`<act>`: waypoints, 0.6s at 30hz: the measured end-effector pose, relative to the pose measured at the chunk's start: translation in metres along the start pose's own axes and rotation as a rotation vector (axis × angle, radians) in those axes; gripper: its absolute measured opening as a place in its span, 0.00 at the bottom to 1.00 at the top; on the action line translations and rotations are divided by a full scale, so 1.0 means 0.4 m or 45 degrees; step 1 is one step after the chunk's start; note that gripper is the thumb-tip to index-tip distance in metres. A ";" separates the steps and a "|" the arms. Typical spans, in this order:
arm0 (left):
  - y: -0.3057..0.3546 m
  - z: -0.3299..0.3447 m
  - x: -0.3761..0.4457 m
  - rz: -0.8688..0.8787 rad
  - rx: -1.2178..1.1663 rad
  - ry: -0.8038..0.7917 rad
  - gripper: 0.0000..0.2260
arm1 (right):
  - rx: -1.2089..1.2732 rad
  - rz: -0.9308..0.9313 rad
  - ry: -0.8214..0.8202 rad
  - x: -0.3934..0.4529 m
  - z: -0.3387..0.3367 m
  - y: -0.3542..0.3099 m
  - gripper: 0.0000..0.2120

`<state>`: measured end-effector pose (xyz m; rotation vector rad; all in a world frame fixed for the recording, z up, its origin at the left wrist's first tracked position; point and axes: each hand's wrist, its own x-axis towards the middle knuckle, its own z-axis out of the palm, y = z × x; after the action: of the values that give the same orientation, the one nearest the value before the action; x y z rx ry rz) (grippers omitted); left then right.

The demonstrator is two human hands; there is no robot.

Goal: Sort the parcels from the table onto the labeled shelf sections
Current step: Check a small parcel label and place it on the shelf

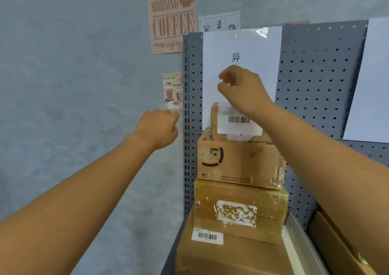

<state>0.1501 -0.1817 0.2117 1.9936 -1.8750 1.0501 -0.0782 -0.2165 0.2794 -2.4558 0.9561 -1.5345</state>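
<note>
Both your bare forearms fill the foreground, reaching up and forward toward a grey pegboard shelf (315, 74). Your right hand (242, 89) hovers over the top of a stack of cardboard parcels, its fingers curled with the thumb close beneath them; whether they pinch anything cannot be told against the white sheet (242, 43) behind. That sheet, taped to the pegboard and printed with a single character, sits directly behind the hand. Just below your right wrist lies the small top box (235, 125), a white barcode label on its near face, resting on the stack and apparently not held. Beneath it stands a box (240, 163) printed with a black logo and a web address, then a taped box (240, 207) with a torn label, and lowest a wide box (221, 253) with a barcode sticker. Your left hand (160, 127) hangs well to the left of the stack, beside the shelf's slotted upright (186, 127), fingers curled loosely and holding nothing. Beyond it, a small drinks flyer (172, 91) is stuck to the blue-grey wall (73, 64), and a coffee poster (173, 15) hangs higher up. Right of your right arm, another sheet (370, 85) marks the neighbouring section, with a brown box (336, 243) below.
</note>
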 end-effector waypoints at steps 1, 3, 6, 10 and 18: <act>-0.015 -0.007 -0.025 -0.024 0.013 -0.009 0.15 | -0.014 -0.105 -0.044 -0.010 0.032 -0.029 0.14; -0.046 -0.018 -0.086 -0.093 0.035 -0.041 0.16 | -0.030 -0.296 -0.144 -0.039 0.100 -0.078 0.15; -0.093 -0.033 -0.212 -0.220 0.089 -0.130 0.16 | -0.107 -0.472 -0.342 -0.101 0.206 -0.125 0.18; -0.151 -0.062 -0.434 -0.405 0.183 -0.308 0.16 | -0.186 -0.559 -0.669 -0.209 0.351 -0.162 0.20; -0.182 -0.175 -0.851 -0.724 0.284 -0.637 0.15 | 0.080 -0.693 -1.046 -0.481 0.574 -0.344 0.21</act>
<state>0.2153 0.1398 0.0754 2.8844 -1.2411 0.6551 0.1195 -0.0560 0.0701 -2.9933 0.0978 -0.4450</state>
